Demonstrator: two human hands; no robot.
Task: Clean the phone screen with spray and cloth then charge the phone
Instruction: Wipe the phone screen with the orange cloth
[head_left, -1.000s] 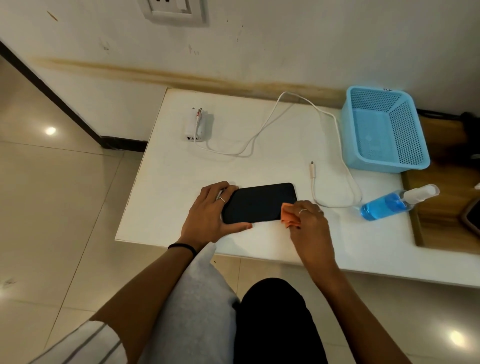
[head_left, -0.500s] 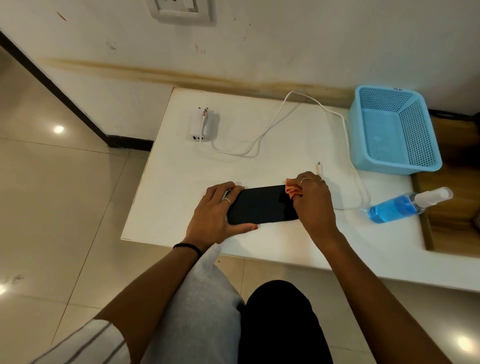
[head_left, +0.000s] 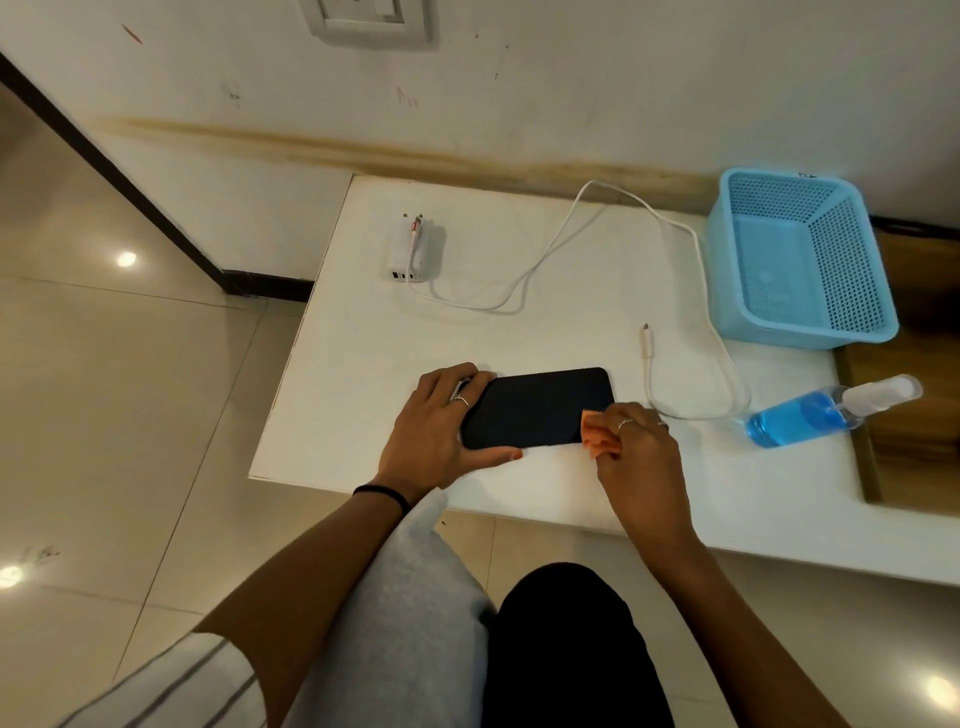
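Note:
A black phone (head_left: 537, 408) lies flat, screen up, near the front of the white table (head_left: 571, 275). My left hand (head_left: 441, 431) grips the phone's left end, thumb along its near edge. My right hand (head_left: 636, 452) pinches a small orange cloth (head_left: 597, 439) against the phone's near right corner. A spray bottle (head_left: 826, 413) of blue liquid lies on its side to the right. A white charger brick (head_left: 410, 252) rests at the back left, and its white cable (head_left: 696, 291) loops across the table, the free plug lying just beyond the phone's right end.
A light blue perforated basket (head_left: 802, 262) stands at the back right corner. A wall socket (head_left: 371, 23) is above the table. A wooden surface (head_left: 914, 415) adjoins the table on the right. Tiled floor (head_left: 104, 415) lies to the left, my knees below.
My right hand has wiped the cloth from the phone's far right corner back to its near right corner. My left hand has stayed on the phone's left end.

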